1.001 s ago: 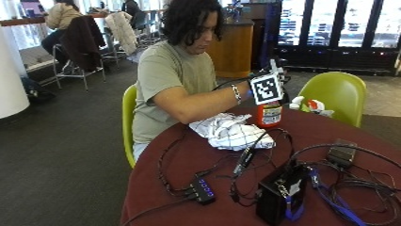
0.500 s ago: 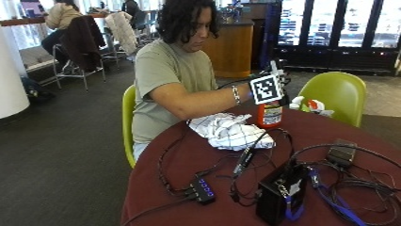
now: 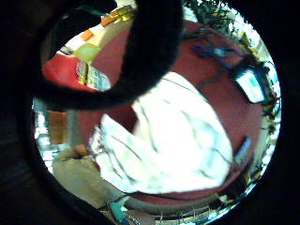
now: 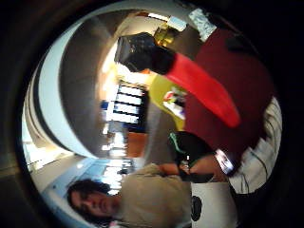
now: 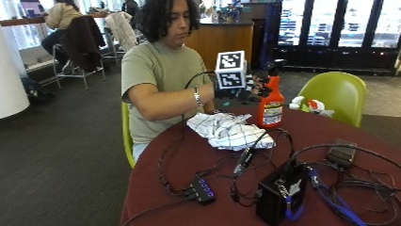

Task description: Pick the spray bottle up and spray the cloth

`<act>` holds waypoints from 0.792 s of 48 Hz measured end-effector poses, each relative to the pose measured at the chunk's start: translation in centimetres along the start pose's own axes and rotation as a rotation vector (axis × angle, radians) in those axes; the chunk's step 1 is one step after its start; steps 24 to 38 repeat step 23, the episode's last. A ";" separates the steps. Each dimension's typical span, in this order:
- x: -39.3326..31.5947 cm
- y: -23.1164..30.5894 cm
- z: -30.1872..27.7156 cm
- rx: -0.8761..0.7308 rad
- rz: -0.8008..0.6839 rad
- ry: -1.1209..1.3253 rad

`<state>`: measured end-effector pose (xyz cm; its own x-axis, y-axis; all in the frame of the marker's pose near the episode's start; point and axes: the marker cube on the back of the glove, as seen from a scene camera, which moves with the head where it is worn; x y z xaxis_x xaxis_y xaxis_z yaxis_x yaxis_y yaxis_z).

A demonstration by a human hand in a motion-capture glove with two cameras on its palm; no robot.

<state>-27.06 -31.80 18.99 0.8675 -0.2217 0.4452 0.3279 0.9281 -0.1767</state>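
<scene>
The person's gloved right hand (image 5: 245, 90) is raised at chest height, its forearm bent across the body. Its fingers curl around something.

A person (image 5: 160, 80) with dark, curly, shoulder-length hair wears a short-sleeved olive-green T-shirt with a plain round neck. A silvery bracelet (image 5: 197, 96) circles one wrist. The right hand (image 5: 241, 89) is covered by a black glove, its back partly hidden in the outside view. In the thumb-side palm view, a black strap with a green edge crosses the other, bare hand's wrist (image 4: 190, 152), next to a watch-like band with a pale face (image 4: 224, 162).
</scene>
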 end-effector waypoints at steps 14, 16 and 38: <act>2.0 10.5 -4.9 -0.028 -0.030 0.370; 2.0 11.7 -5.2 -0.036 -0.055 0.406; 1.9 14.3 -5.2 -0.013 -0.086 0.459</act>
